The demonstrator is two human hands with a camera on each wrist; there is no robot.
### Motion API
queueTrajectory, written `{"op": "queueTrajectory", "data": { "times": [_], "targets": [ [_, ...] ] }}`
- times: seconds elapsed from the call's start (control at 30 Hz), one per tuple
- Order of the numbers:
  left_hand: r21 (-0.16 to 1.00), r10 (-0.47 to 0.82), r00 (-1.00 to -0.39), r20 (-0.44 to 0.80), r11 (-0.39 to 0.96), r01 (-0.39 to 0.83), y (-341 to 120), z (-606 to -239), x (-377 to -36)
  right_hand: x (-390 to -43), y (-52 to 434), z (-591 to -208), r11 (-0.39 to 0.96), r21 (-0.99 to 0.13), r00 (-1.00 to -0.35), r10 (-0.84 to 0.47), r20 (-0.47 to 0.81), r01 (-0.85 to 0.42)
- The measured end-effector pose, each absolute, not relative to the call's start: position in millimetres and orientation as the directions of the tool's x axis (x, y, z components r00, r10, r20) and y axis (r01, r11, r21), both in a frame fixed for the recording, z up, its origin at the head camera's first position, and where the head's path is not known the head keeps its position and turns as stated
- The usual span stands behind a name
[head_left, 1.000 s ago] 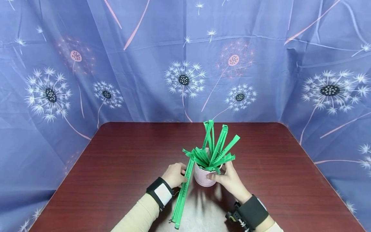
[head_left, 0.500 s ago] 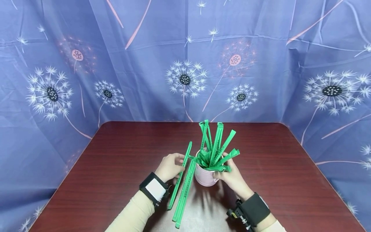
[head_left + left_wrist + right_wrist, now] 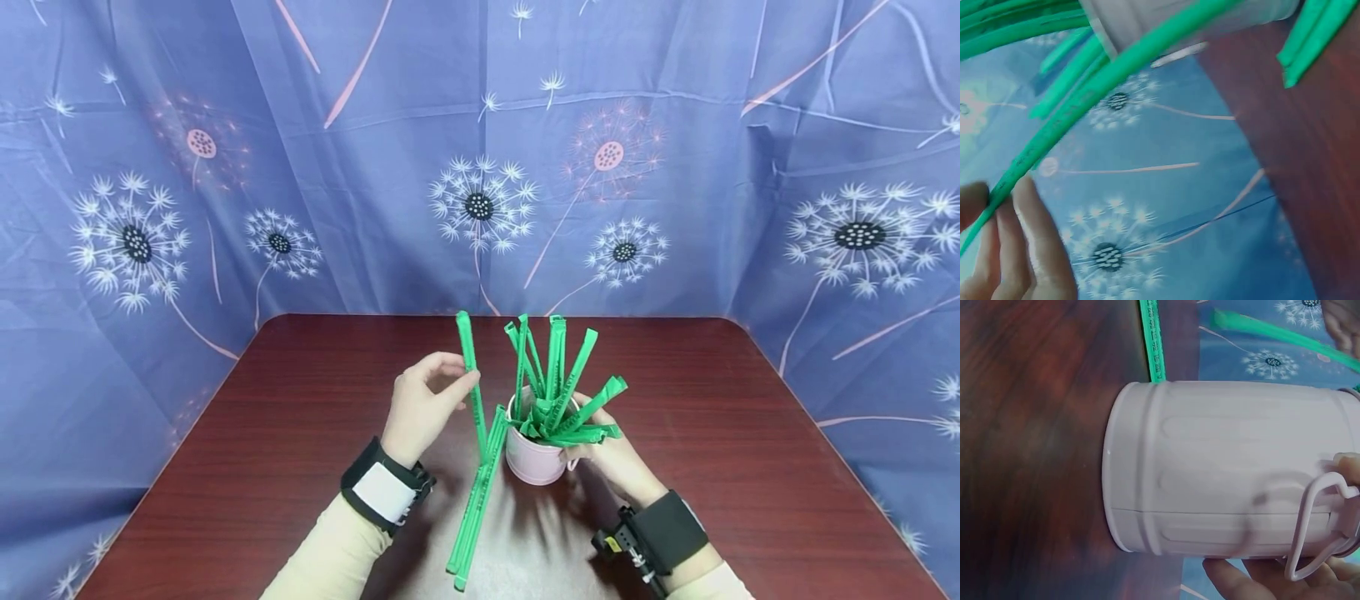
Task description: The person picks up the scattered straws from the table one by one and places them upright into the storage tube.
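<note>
My left hand [image 3: 416, 412] pinches one long green wrapped straw [image 3: 467, 342] between thumb and fingers, with its lower end over the loose straws. In the left wrist view, that straw [image 3: 1085, 94] slants up across the picture from the fingertips. A small pale pink pail [image 3: 534, 462] stands upright on the table, holding several green wrapped straws [image 3: 558, 367] that fan out above its rim. My right hand [image 3: 618, 467] grips the pail on its right side. The right wrist view shows the pail's wire handle [image 3: 1302, 540] beside my fingers [image 3: 1235, 581].
Several loose green wrapped straws [image 3: 472, 533] lie together on the table just left of the pail, pointing towards the front edge. The dark red-brown table [image 3: 337, 375] is backed by a blue dandelion-print cloth [image 3: 375, 208] at the rear and sides.
My left hand has drawn one straw away from the loose bunch and raised it, now nearly upright. My right hand has kept hold of the pail, which has turned slightly.
</note>
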State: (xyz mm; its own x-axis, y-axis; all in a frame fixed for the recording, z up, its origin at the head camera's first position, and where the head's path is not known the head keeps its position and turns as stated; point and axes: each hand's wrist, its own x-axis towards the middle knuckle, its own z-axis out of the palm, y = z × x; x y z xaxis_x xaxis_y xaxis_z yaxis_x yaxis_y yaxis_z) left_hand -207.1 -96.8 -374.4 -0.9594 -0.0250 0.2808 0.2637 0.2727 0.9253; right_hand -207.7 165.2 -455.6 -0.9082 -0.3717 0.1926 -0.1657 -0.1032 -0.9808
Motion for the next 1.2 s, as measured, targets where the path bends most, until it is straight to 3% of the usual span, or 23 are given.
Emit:
{"op": "queueTrajectory", "data": {
  "times": [0.3, 0.53, 0.73, 0.87, 1.2],
  "targets": [
    [0.905, -0.186, -0.886, 0.424, 0.043, 0.424, -97.2, -351.3, -194.7, -210.1, 170.9, -456.3, -0.147, -0.982, -0.889, -0.425, 0.169, -0.116],
    [0.887, -0.242, -0.863, 0.444, -0.020, 0.462, -96.2, -348.8, -192.4, -209.9, 170.1, -455.3, -0.136, -0.985, -0.897, -0.416, 0.151, -0.102],
    [0.894, -0.210, -0.879, 0.428, -0.044, 0.445, -90.7, -360.7, -196.0, -209.4, 169.0, -453.4, -0.105, -0.990, -0.904, -0.408, 0.130, -0.095],
    [0.923, -0.161, -0.912, 0.378, -0.005, 0.384, -83.4, -373.6, -199.2, -209.2, 170.0, -453.0, -0.078, -0.991, -0.906, -0.403, 0.128, -0.105],
    [0.924, -0.032, -0.952, 0.304, 0.255, 0.286, -67.4, -403.1, -205.3, -209.8, 174.1, -454.4, -0.130, -0.987, -0.885, -0.443, 0.144, -0.095]
  ]
}}
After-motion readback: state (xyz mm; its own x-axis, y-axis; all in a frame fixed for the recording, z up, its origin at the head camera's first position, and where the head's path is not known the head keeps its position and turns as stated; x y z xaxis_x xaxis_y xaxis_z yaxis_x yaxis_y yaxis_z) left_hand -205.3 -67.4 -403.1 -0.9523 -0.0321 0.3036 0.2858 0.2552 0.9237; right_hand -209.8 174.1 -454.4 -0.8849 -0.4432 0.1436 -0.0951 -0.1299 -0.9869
